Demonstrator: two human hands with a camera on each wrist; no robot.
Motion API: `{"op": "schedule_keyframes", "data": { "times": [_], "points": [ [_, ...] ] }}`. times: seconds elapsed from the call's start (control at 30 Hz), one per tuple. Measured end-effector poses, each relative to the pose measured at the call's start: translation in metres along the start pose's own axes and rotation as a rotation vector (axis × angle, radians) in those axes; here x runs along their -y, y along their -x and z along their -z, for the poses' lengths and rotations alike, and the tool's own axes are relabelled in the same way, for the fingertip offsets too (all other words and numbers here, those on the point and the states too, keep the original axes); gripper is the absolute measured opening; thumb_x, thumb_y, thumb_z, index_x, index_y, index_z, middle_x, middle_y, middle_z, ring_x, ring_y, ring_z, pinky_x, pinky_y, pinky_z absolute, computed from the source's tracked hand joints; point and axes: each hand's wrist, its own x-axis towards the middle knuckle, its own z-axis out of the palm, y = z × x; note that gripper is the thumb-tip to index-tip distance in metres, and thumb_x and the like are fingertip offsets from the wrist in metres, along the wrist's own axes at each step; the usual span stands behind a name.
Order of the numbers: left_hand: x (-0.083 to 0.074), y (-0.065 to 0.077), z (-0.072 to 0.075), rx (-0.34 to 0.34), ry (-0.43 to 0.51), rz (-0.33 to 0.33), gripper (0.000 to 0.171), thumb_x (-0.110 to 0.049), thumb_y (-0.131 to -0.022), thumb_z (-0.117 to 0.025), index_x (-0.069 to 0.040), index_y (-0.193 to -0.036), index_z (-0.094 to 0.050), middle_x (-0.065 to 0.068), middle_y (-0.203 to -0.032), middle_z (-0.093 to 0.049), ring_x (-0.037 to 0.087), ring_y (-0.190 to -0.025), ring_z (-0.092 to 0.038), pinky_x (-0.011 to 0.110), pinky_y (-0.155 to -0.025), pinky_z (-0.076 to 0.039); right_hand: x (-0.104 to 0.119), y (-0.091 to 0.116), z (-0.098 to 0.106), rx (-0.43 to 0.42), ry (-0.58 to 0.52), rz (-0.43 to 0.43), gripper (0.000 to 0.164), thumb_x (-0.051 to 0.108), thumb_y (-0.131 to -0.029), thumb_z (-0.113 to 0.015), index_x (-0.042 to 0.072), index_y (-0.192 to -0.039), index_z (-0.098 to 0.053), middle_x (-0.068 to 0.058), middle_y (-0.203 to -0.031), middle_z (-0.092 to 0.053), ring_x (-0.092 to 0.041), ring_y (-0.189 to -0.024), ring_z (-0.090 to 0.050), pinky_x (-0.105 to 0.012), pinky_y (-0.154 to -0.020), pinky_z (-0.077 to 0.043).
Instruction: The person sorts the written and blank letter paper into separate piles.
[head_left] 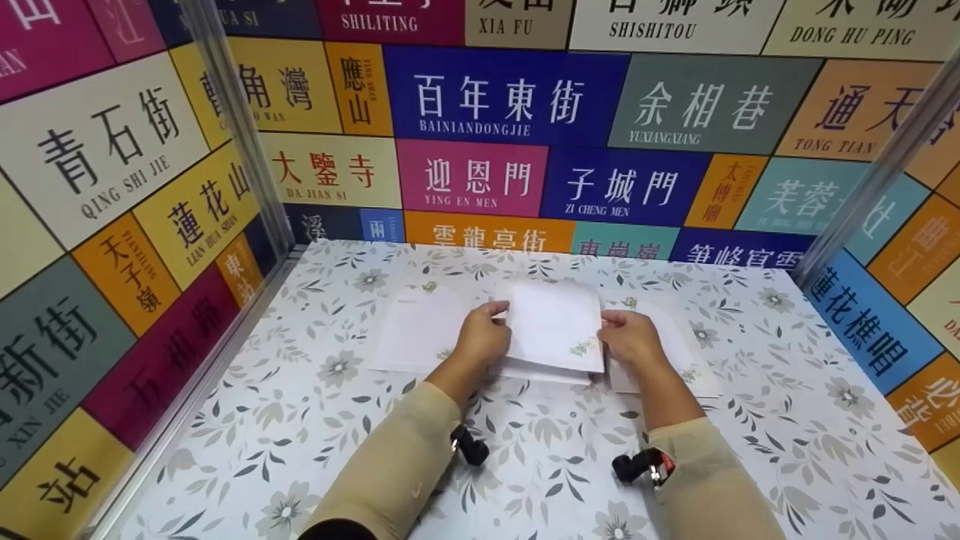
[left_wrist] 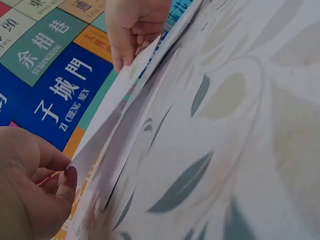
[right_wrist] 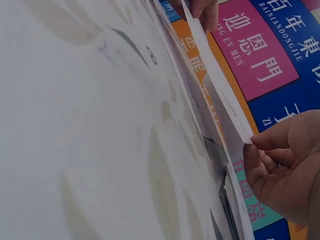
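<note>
A white sheet of paper point(head_left: 553, 322) with a small green plant print in its lower right corner is held slightly raised over the table. My left hand point(head_left: 482, 341) pinches its left edge between thumb and fingers. At the opposite edge, my right hand point(head_left: 634, 341) pinches it the same way, seen closely in the right wrist view, where the sheet point(right_wrist: 220, 87) looks thin and almost edge-on. Under it lies more white paper point(head_left: 544, 372), mostly covered. Another printed sheet point(head_left: 415, 330) lies left of my left hand, and further paper point(head_left: 679, 334) lies partly behind my right hand.
The table point(head_left: 300, 420) has a white covering with grey leaves and flowers. Panels of coloured blocks with Chinese place names point(head_left: 506, 94) stand at the back and both sides. Metal posts point(head_left: 251, 142) mark the corners. Each sleeve carries a small black wrist device point(head_left: 471, 446).
</note>
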Motion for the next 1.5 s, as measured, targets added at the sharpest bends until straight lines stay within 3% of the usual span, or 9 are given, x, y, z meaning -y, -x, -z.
{"op": "schedule_keyframes", "data": {
  "times": [0.17, 0.4, 0.57, 0.73, 0.87, 1.0, 1.27, 1.4, 1.5],
  "points": [
    [-0.006, 0.004, -0.019, 0.008, 0.007, -0.056, 0.06, 0.006, -0.089, -0.057, -0.013, -0.144, -0.068, 0.009, -0.118, -0.077, 0.018, -0.111, -0.071, 0.027, -0.093, -0.059, -0.007, 0.001, 0.021, -0.02, 0.018, -0.005, 0.052, 0.01, -0.1, -0.061, 0.002, -0.151, -0.059, -0.019, -0.138, -0.067, -0.026, -0.125, -0.061, -0.027, -0.1, -0.051],
    [-0.02, 0.01, -0.052, 0.056, 0.015, -0.069, 0.063, 0.007, -0.086, -0.059, -0.016, -0.144, -0.069, 0.005, -0.109, -0.077, 0.013, -0.102, -0.069, 0.023, -0.089, -0.058, -0.024, 0.002, 0.052, -0.052, 0.018, -0.041, 0.055, 0.008, -0.099, -0.06, 0.004, -0.154, -0.056, -0.018, -0.139, -0.066, -0.024, -0.122, -0.061, -0.015, -0.085, -0.051],
    [-0.03, 0.015, -0.076, 0.075, 0.07, -0.074, 0.062, 0.009, -0.086, -0.061, -0.015, -0.142, -0.069, 0.005, -0.108, -0.077, 0.011, -0.099, -0.069, 0.022, -0.086, -0.058, -0.035, 0.005, 0.073, -0.079, 0.004, -0.078, 0.056, 0.008, -0.099, -0.059, 0.005, -0.155, -0.055, -0.018, -0.142, -0.063, -0.025, -0.124, -0.06, -0.014, -0.082, -0.051],
    [-0.036, 0.022, -0.096, 0.109, 0.123, -0.09, 0.059, 0.008, -0.086, -0.063, -0.013, -0.141, -0.071, 0.006, -0.107, -0.078, 0.011, -0.099, -0.071, 0.022, -0.085, -0.059, -0.047, 0.007, 0.093, -0.088, -0.016, -0.086, 0.057, 0.007, -0.099, -0.059, 0.004, -0.155, -0.054, -0.016, -0.137, -0.063, -0.019, -0.115, -0.06, -0.014, -0.078, -0.054],
    [-0.039, 0.027, -0.109, 0.159, 0.145, -0.086, 0.06, 0.01, -0.087, -0.065, -0.013, -0.142, -0.07, 0.006, -0.106, -0.077, 0.01, -0.097, -0.069, 0.021, -0.081, -0.059, -0.056, 0.01, 0.108, -0.084, 0.007, -0.086, 0.056, 0.01, -0.1, -0.058, 0.006, -0.156, -0.055, -0.016, -0.14, -0.063, -0.017, -0.116, -0.059, -0.015, -0.081, -0.052],
    [-0.041, 0.032, -0.117, 0.241, 0.135, -0.064, 0.06, 0.007, -0.09, -0.068, -0.014, -0.146, -0.066, 0.005, -0.11, -0.075, 0.01, -0.098, -0.067, 0.024, -0.077, -0.06, -0.065, 0.01, 0.118, -0.087, 0.068, -0.081, 0.053, 0.014, -0.103, -0.056, 0.006, -0.155, -0.056, -0.019, -0.148, -0.063, -0.023, -0.131, -0.057, -0.018, -0.094, -0.048],
    [-0.043, 0.037, -0.12, 0.347, 0.046, -0.051, 0.063, -0.006, -0.093, -0.076, -0.015, -0.153, -0.059, 0.006, -0.13, -0.071, 0.012, -0.116, -0.065, 0.03, -0.108, -0.055, -0.073, 0.012, 0.122, -0.07, 0.02, -0.148, 0.053, 0.018, -0.105, -0.056, 0.004, -0.156, -0.053, -0.023, -0.162, -0.051, -0.035, -0.15, -0.044, -0.048, -0.125, -0.038],
    [-0.042, 0.038, -0.12, 0.363, 0.03, -0.061, 0.064, -0.008, -0.092, -0.076, -0.015, -0.154, -0.059, 0.008, -0.137, -0.07, 0.017, -0.125, -0.066, 0.033, -0.115, -0.052, -0.074, 0.014, 0.126, -0.068, 0.044, -0.199, 0.056, 0.031, -0.107, -0.056, 0.004, -0.156, -0.053, -0.023, -0.166, -0.046, -0.038, -0.152, -0.041, -0.051, -0.126, -0.036],
    [-0.042, 0.037, -0.121, 0.371, 0.04, -0.062, 0.065, -0.008, -0.092, -0.076, -0.015, -0.154, -0.059, 0.01, -0.144, -0.068, 0.021, -0.133, -0.065, 0.034, -0.118, -0.051, -0.074, 0.015, 0.129, -0.062, 0.079, -0.248, 0.061, 0.041, -0.107, -0.053, 0.005, -0.157, -0.052, -0.022, -0.167, -0.044, -0.039, -0.151, -0.042, -0.053, -0.12, -0.043]
  ]
}}
